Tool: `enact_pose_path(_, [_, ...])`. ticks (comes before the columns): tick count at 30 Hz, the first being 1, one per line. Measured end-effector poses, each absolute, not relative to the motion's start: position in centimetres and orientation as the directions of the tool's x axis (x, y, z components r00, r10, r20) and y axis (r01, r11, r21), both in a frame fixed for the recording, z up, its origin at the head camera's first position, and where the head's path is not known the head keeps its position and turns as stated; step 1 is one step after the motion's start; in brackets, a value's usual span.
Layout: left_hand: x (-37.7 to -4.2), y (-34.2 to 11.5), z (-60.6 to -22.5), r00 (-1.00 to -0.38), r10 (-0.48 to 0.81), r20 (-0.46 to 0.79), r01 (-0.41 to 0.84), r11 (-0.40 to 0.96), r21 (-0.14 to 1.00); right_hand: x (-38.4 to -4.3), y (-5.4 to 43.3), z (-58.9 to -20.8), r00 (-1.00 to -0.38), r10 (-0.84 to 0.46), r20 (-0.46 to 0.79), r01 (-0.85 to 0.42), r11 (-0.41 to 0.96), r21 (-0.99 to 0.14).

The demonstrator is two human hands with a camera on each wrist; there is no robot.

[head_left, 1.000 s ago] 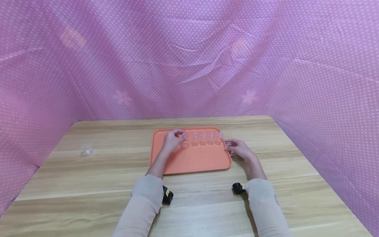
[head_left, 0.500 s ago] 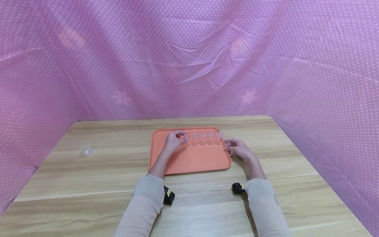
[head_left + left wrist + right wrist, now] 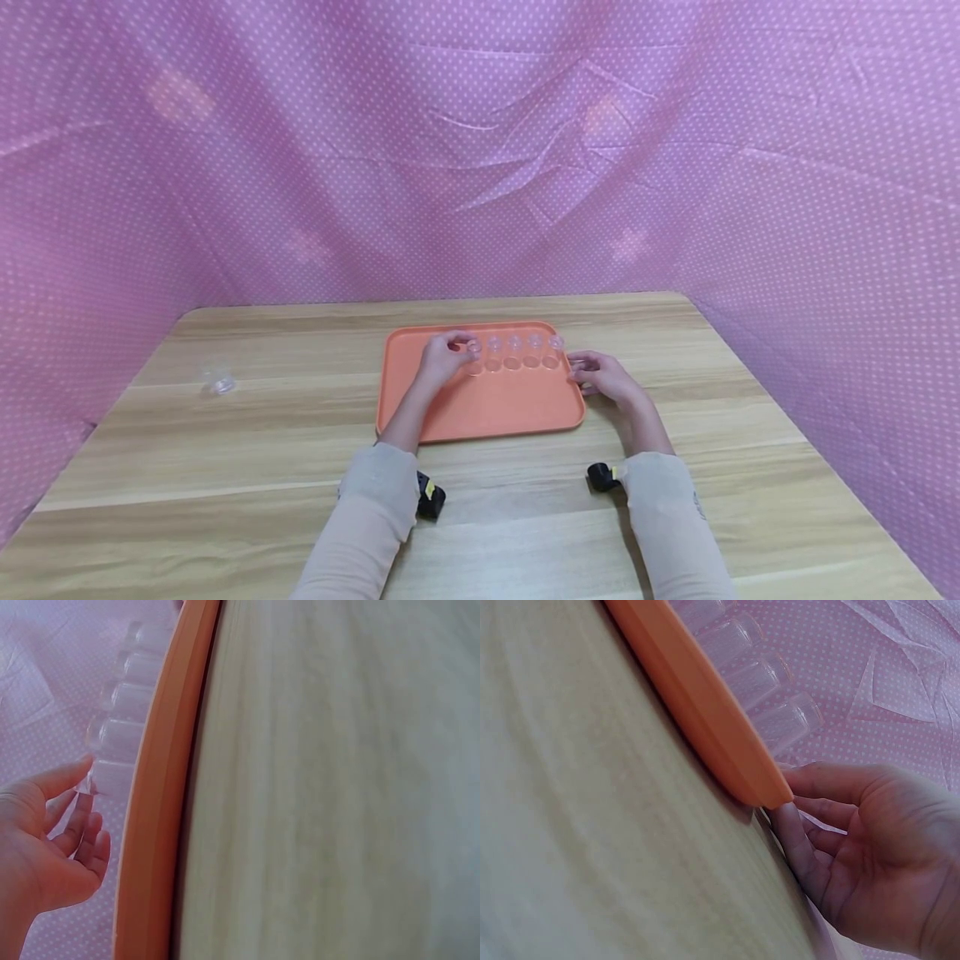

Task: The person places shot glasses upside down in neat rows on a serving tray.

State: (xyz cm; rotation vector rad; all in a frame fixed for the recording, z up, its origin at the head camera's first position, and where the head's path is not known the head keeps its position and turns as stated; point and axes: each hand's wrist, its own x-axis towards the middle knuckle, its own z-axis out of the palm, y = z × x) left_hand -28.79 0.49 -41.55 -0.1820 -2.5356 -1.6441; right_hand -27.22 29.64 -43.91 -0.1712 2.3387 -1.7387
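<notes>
My left hand (image 3: 442, 360) pinches a clear cup (image 3: 114, 778) near its top between thumb and fingers. This cup stands at the left end of a row of several matching clear cups (image 3: 513, 355) on an orange tray (image 3: 495, 410). Their upper ends look narrower and thick-walled. At the tray's right edge, my right hand (image 3: 609, 380) holds the rim. In the right wrist view, one finger lies under the tray's corner and another digit shows above the edge. The far fingertips of that hand are partly hidden by the tray.
Another small clear cup (image 3: 222, 383) sits on the wooden table (image 3: 262, 467), far to the left of the tray. A pink dotted cloth (image 3: 480, 167) hangs behind and along both sides. Black wrist cameras (image 3: 602, 477) stick out inward from the sleeves.
My left hand has moved slightly right with the pinched cup, narrowing the gap to the row. The tray and its cups shift very slightly left. My right hand stays at the tray's edge.
</notes>
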Motion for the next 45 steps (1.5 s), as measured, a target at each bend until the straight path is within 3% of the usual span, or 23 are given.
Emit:
enact_pose_path(9, [-28.8,-1.1,-41.1,-0.991,0.058,0.122,0.135,0.371,0.919,-27.6,29.8,-44.5,-0.97,-0.218,-0.107,0.038,0.3,-0.953])
enact_pose_path(17, [-28.1,-5.4,-39.6,-0.985,0.023,0.171,0.169,0.336,0.927,-27.4,29.7,-44.3,-0.973,-0.203,-0.111,0.049,0.29,-0.956])
enact_pose_path(23, [-27.1,-9.8,-38.9,-0.987,-0.051,0.155,0.132,0.305,0.943,-27.5,29.7,-44.3,-0.973,-0.199,-0.114,0.051,0.298,-0.953])
enact_pose_path(42, [-22.7,-21.2,-38.9,-0.954,-0.273,0.123,0.0,0.411,0.912,-27.3,29.7,-44.5,-0.973,-0.199,-0.118,0.051,0.312,-0.949])
enact_pose_path(45, [-22.0,-22.9,-39.1,-0.931,-0.359,0.058,-0.075,0.346,0.935,-27.3,29.8,-44.5,-0.973,-0.202,-0.113,0.046,0.311,-0.949])
